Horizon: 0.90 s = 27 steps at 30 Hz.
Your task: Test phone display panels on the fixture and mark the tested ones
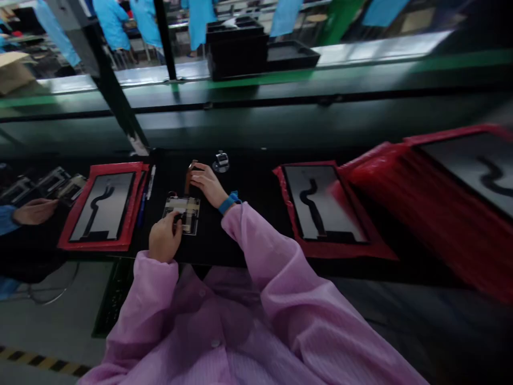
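On the black bench in front of me lies a small circuit board (193,218) with a pale panel and dark parts. My left hand (165,239) rests at its left side, thumb and fingers closed together over the middle; what they pinch is too small to make out. A brown flex ribbon cable (187,186) rises from the board's far edge. The fingers of my right hand (209,186) close on its upper end, and a blue band circles that wrist. Just beyond is a small silver tally counter (221,161).
Display panels with black flex cables lie on red bags at left (105,206) and right (320,200). A blurred red stack (433,198) stands far right. Pens (151,182) lie beside the left panel. A co-worker's hand (36,211) is at far left. Black trays (238,51) sit on the ledge.
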### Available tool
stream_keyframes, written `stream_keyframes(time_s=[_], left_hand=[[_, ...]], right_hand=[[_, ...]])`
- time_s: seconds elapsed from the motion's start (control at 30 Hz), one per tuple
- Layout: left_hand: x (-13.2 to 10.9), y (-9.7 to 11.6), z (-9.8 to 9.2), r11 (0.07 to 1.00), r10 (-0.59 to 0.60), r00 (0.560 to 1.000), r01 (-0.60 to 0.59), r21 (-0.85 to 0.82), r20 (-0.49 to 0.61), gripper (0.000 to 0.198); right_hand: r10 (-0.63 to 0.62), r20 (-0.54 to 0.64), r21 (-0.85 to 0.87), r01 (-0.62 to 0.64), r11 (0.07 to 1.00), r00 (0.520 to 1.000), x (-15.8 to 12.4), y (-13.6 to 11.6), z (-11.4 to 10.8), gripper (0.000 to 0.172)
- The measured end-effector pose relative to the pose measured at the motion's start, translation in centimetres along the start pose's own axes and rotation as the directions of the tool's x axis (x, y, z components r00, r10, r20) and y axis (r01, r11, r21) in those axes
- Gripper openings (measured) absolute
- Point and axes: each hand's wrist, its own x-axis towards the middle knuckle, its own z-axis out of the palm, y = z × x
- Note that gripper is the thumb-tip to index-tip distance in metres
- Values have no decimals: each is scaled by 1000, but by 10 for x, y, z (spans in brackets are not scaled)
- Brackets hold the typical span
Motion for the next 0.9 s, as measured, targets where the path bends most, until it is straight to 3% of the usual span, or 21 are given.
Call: stream_keyframes(time_s=[0.17, 0.23, 0.3, 0.37, 0.43, 0.47, 0.5, 0.53, 0.6, 0.67, 0.7, 0.8, 0.9], left_hand=[[9, -2, -3, 999, -52, 999, 52, 3, 10, 37], [12, -2, -3, 998, -67, 998, 67, -4, 1, 40], [14, -3, -3, 997, -74, 997, 74, -10, -21, 42], [16, -3, -3, 997, -69, 997, 68, -21, -30, 44], [18, -4, -3, 998, -59, 998, 59, -30, -23, 45], [19, -4, -3, 998, -53, 998, 53, -31, -17, 45], [20, -4, -3, 998, -49, 999, 49, -29, -13, 45], [20, -4, -3, 999, -48, 999, 48, -24, -12, 45], [20, -3, -3, 998, -61, 998, 61, -7, -14, 43], [18, -1, -4, 998, -58, 998, 58, 1, -4, 41], [15, 0, -4, 999, -49, 999, 49, 3, 2, 40], [6, 3, -3, 1000, -13, 1000, 12, 6, 11, 34], [-4, 6, -1, 1000, -26, 1000, 26, 12, 8, 29]], right_hand=[[-81, -155, -45, 75, 996, 985, -4, -16, 10, 47], [-143, -196, -24, 141, 990, 970, -8, -43, 2, 43], [-246, -249, 30, 261, 965, 937, -18, -85, -22, 49], [-398, -336, 90, 450, 889, 854, -37, -129, -60, 71], [-576, -486, 181, 721, 669, 657, -60, -163, -98, 70], [-617, -539, 201, 799, 567, 574, -70, -172, -113, 71], [-632, -546, 230, 823, 519, 550, -76, -176, -122, 72], [-631, -522, 253, 810, 529, 575, -77, -174, -126, 73], [-578, -390, 263, 688, 676, 717, -69, -160, -118, 74], [-436, -243, 133, 476, 869, 866, -53, -138, -95, 74], [-350, -201, 20, 362, 932, 915, -46, -126, -82, 75], [-169, -162, -278, 119, 953, 972, -36, -95, -51, 76], [-112, -86, -346, 76, 935, 990, -37, -71, -45, 75]])
